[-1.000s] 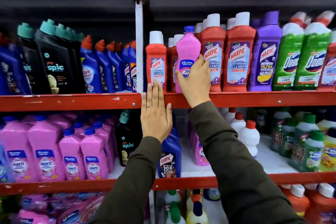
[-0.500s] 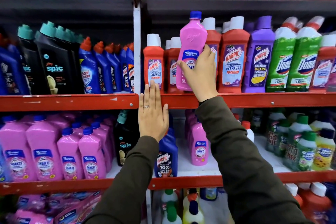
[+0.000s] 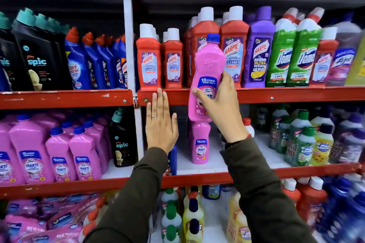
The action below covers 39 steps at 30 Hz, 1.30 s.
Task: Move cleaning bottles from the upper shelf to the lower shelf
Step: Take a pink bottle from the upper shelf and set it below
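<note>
My right hand (image 3: pixel 221 102) grips a pink bottle with a blue cap (image 3: pixel 207 65) by its label, holding it in the air in front of the red edge of the upper shelf (image 3: pixel 276 95). The bottle tilts slightly and its base hangs below that edge. Another pink bottle (image 3: pixel 201 144) stands on the white lower shelf (image 3: pixel 207 165) directly beneath it. My left hand (image 3: pixel 160 122) is flat, fingers up, resting against the upper shelf's edge beside the white upright post (image 3: pixel 129 45). It holds nothing and wears a ring.
Red Harpic bottles (image 3: pixel 149 59), a purple one (image 3: pixel 258 49) and green Domex bottles (image 3: pixel 284 53) fill the upper shelf. Pink bottles (image 3: pixel 59 154) and a black Spic bottle (image 3: pixel 122 140) stand lower left, green and yellow bottles (image 3: pixel 308 144) lower right. A blue bottle sits behind my left wrist.
My right hand lifted the pink bottle off the upper shelf, drew it outward and brought it down in front of the shelf edge. My left hand stayed at the shelf edge.
</note>
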{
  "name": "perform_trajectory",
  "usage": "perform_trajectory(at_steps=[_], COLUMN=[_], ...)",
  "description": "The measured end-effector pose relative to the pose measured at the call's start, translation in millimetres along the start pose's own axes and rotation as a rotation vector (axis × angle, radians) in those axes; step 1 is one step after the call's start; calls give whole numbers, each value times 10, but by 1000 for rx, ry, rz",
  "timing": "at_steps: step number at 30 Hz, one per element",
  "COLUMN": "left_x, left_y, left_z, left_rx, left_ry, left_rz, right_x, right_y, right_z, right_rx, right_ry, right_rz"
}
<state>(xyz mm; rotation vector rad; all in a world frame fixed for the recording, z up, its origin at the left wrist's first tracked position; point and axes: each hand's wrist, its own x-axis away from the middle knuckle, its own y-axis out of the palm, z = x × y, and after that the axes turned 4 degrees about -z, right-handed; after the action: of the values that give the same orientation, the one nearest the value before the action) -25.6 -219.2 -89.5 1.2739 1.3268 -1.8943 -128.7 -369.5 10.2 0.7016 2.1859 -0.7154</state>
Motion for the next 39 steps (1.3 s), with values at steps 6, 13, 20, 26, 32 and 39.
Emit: perform_trajectory(at_steps=[6,13,20,26,32,39], left_x=[627,1374,1735,1785,1805,1819], left_y=[331,762,1064,1160,1183,1203], left_z=[316,555,543,488,476,470], left_rx=[41,0,-67,-90,-84,-103], left_ry=[1,-47,-92,-84,-76,-75], left_rz=[-72,-242,-353,-355,-355,-353], right_x=[577,1036,1202,1128,1161,1132], right_y=[-155,-22,212,422,546,601], right_z=[530,1330,1719,1898,1968,2001], right_rx=[-3,-38,-141,-131,-133,-95], right_ry=[32,121,221,234,261,255], right_rz=[-58,-178,-223,-283,-313,-333])
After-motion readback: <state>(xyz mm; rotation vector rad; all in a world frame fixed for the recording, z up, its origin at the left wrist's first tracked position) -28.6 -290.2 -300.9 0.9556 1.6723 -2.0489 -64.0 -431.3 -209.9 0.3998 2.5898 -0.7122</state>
